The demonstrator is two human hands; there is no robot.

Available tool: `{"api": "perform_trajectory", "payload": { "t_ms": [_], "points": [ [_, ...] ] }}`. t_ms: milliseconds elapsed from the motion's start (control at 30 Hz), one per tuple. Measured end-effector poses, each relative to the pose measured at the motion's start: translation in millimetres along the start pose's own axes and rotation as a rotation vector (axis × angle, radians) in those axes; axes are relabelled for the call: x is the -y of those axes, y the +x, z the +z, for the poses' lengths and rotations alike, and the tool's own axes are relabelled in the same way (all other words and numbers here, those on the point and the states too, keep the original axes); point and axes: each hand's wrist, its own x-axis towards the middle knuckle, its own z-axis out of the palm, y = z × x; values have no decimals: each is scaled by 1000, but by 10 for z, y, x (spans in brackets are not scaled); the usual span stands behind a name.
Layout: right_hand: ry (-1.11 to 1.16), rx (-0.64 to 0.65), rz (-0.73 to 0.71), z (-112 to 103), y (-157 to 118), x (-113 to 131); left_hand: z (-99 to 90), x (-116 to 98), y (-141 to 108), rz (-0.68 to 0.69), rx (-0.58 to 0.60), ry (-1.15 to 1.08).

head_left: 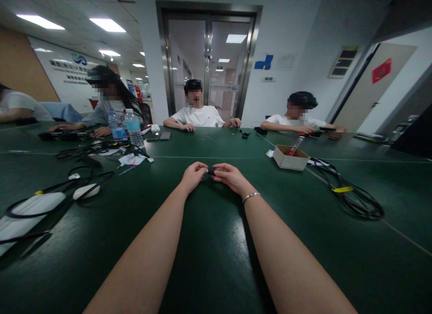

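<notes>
Both my hands meet above the green table (209,224) near the middle of the view. A small black object (211,171) sits between them, too small to identify. My left hand (195,176) pinches its left end, where something light or metallic shows at the fingertips. With thumb and fingers closed, my right hand (230,177) grips the right end. A silver bracelet (251,196) is on my right wrist.
A small box (290,163) with a red-and-clear tool stands right of my hands, beside coiled black cable (357,201). On the left lie more cables, papers (131,159), a white mouse-like object (87,191) and two bottles (134,129). Several people sit across the table.
</notes>
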Motion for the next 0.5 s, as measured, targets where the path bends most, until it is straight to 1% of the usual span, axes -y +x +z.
{"api": "perform_trajectory", "payload": {
  "t_ms": [133,200,300,367,500],
  "points": [
    [-2,3,-2,-4,4,-3,18,-6,5,-31,-25,-45],
    [-4,5,-3,-7,6,-3,22,14,15,-61,-35,-28],
    [-8,6,0,-7,6,0,22,49,30,-29,-32,68],
    [-3,3,2,-4,5,3,21,56,36,7,-40,84],
    [13,-1,-1,6,-3,12,15,39,34,-45,-34,22]
  ]
}}
